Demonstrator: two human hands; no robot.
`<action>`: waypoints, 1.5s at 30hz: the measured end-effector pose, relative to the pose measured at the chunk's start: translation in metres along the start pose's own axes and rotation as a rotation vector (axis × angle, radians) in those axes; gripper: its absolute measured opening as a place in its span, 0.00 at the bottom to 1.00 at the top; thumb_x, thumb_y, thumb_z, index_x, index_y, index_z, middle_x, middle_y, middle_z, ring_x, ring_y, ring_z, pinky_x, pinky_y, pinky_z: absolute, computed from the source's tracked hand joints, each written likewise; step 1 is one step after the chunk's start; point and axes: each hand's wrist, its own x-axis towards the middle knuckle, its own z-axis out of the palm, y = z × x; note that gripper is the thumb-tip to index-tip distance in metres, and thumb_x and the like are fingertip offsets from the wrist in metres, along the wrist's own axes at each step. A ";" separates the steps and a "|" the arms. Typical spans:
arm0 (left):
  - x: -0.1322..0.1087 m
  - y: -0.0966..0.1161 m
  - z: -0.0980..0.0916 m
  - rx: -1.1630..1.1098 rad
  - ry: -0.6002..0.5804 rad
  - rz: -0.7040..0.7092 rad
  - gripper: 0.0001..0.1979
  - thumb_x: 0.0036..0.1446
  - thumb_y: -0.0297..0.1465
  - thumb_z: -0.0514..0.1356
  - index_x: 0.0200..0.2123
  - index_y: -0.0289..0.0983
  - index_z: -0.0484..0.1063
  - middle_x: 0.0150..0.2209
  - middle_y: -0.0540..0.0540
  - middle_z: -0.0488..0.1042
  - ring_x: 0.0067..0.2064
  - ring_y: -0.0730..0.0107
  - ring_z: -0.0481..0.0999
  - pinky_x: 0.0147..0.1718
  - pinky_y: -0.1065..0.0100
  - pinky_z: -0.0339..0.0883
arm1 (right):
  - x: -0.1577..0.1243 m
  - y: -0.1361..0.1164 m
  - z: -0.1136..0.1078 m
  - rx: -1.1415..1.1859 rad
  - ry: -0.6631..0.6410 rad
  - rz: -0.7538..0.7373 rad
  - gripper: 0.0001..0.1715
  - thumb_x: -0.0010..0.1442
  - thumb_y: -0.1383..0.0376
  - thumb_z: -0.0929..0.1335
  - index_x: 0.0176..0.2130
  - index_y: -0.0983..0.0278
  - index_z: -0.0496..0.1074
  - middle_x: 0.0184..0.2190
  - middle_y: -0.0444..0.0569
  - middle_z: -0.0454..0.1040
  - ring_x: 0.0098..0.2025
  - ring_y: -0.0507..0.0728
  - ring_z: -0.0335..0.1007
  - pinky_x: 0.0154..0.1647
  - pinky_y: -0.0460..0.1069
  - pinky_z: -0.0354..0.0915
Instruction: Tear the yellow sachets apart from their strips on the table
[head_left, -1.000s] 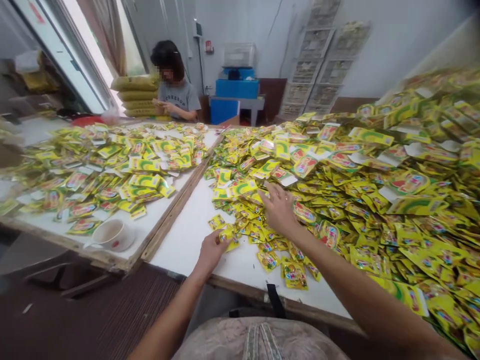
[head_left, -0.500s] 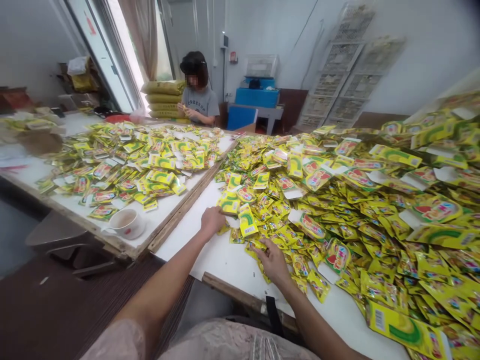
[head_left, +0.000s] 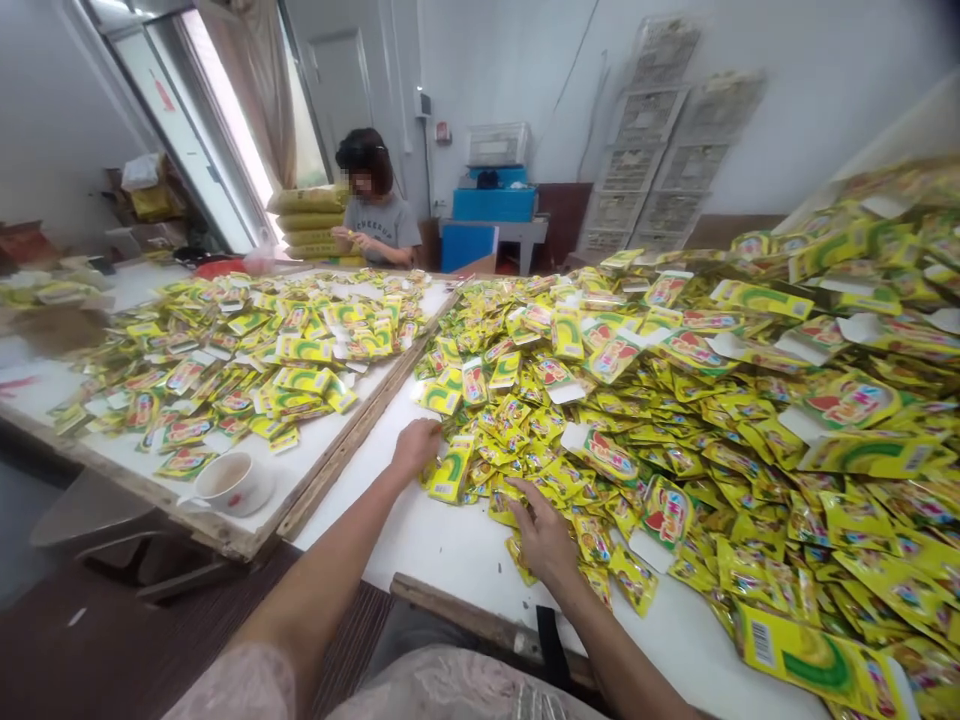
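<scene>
My left hand (head_left: pixel 417 448) is closed at the near left edge of the pile, its curled fingers at the left side of a small yellow-green carton (head_left: pixel 451 468). Its fingertips are partly hidden, but the carton stands tilted against them. To the right, my right hand (head_left: pixel 546 535) hovers low over the small yellow sachets (head_left: pixel 592 540), thumb and fingers apart. One sachet (head_left: pixel 501 502) lies just beyond its fingertips. More flat cartons with white open flaps, one of them a printed carton (head_left: pixel 666 510), rest on the sachets.
A white cup (head_left: pixel 234 484) with a drink stands on the corner of the left table (head_left: pixel 300 465), near another carton heap (head_left: pixel 247 370). Wooden edging (head_left: pixel 465 605) runs along my table's front. Across the tables sits a co-worker (head_left: pixel 382 220) beside stacked sacks (head_left: pixel 304 222).
The carton has shifted left and toward me, closer to my left hand. My right hand's fingers have come away from a sachet. The whole view has moved slightly.
</scene>
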 end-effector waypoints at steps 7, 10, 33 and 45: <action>-0.072 0.017 0.011 -0.644 -0.275 -0.047 0.25 0.46 0.38 0.64 0.47 0.36 0.64 0.30 0.50 0.76 0.25 0.70 0.75 0.27 0.69 0.69 | 0.015 -0.008 -0.010 0.385 0.059 0.231 0.21 0.47 0.53 0.69 0.37 0.64 0.67 0.22 0.41 0.63 0.24 0.51 0.58 0.26 0.47 0.57; -0.092 0.028 0.020 -0.905 -0.388 -0.094 0.28 0.42 0.39 0.67 0.45 0.35 0.64 0.31 0.48 0.76 0.25 0.71 0.75 0.28 0.69 0.69 | 0.024 -0.009 -0.014 0.529 0.009 0.271 0.24 0.42 0.53 0.72 0.35 0.63 0.67 0.23 0.40 0.63 0.26 0.51 0.60 0.28 0.47 0.60; -0.096 0.039 0.023 -0.907 -0.534 -0.048 0.16 0.45 0.38 0.64 0.35 0.34 0.72 0.25 0.52 0.69 0.25 0.76 0.65 0.24 0.74 0.58 | 0.031 -0.006 -0.013 0.338 -0.292 0.073 0.13 0.50 0.58 0.68 0.35 0.62 0.71 0.20 0.40 0.61 0.23 0.50 0.56 0.24 0.46 0.55; -0.086 0.043 0.022 -0.548 -0.257 0.020 0.26 0.48 0.48 0.61 0.44 0.36 0.67 0.34 0.46 0.74 0.33 0.67 0.72 0.31 0.68 0.64 | 0.030 -0.016 -0.022 0.325 -0.230 0.158 0.18 0.50 0.52 0.68 0.27 0.64 0.66 0.24 0.44 0.68 0.29 0.54 0.63 0.30 0.48 0.60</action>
